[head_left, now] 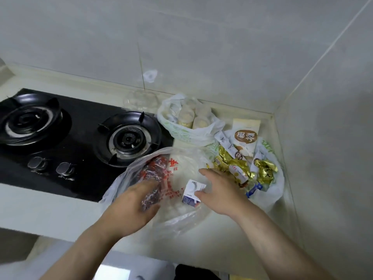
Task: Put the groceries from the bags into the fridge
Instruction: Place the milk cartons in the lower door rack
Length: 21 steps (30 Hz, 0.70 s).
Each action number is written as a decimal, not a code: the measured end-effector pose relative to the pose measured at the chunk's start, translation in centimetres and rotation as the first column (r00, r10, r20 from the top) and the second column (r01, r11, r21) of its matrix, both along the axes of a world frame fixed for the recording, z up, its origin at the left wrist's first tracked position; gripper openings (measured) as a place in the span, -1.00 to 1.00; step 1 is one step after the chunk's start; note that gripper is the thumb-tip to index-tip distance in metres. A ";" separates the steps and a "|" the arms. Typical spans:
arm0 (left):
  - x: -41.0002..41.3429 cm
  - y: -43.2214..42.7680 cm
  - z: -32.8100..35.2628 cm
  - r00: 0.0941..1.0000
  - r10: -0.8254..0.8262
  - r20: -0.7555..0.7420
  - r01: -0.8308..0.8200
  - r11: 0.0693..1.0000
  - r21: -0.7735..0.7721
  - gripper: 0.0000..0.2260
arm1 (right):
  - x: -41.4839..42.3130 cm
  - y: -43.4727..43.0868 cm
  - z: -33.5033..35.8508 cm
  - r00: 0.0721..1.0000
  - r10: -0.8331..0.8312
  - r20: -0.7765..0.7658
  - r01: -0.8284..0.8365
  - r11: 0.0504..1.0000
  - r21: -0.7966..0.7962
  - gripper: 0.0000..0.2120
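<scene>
A clear plastic bag with red print (173, 174) lies open on the counter in front of me. My left hand (135, 205) reaches into its left side, fingers hidden behind the crinkled film. My right hand (220, 190) is over the bag's right side, thumb against a small white and blue carton (191, 194). Behind it, a white bag (189, 134) holds several pale cups. To the right, another bag (270, 190) is spread open under gold wrapped snacks (262, 168) and a tall cream packet (245, 136).
A black two-burner gas stove (66, 138) with two knobs fills the counter to the left, its right burner close to the bags. A clear container (141, 100) stands against the tiled back wall. A side wall (327, 158) closes the corner on the right.
</scene>
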<state>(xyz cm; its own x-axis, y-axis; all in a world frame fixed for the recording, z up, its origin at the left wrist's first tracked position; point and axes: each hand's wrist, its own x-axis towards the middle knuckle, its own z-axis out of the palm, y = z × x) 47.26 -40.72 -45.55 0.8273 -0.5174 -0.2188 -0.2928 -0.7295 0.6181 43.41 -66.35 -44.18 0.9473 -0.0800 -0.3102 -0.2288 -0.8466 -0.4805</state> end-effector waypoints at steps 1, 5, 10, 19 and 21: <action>0.3 -0.2 0.1 1.000 0.007 0.015 -0.007 1.000 0.012 -0.51 | 0.7 -0.2 -0.5 0.999 0.034 -0.019 -0.034 0.999 -0.019 -0.36; 0.5 -0.8 0.1 0.997 0.063 0.037 -0.064 0.998 0.026 -0.52 | 1.5 -0.2 -2.8 0.977 0.199 -0.071 -0.207 0.969 -0.132 -0.43; -0.5 -0.6 0.1 0.991 0.118 0.064 -0.120 0.992 0.033 -0.53 | 1.4 -0.3 -5.0 0.965 0.262 0.014 -0.256 0.953 -0.162 -0.53; -3.7 1.4 1.0 0.921 0.389 0.037 -0.385 0.919 -0.078 -0.46 | 5.3 2.5 1.6 0.970 0.225 0.091 -0.243 0.918 0.313 -0.44; -4.7 1.9 2.2 0.893 0.451 -0.004 -0.448 0.886 -0.122 -0.47 | 5.7 4.2 3.2 0.958 0.267 0.102 -0.284 0.844 0.454 -0.47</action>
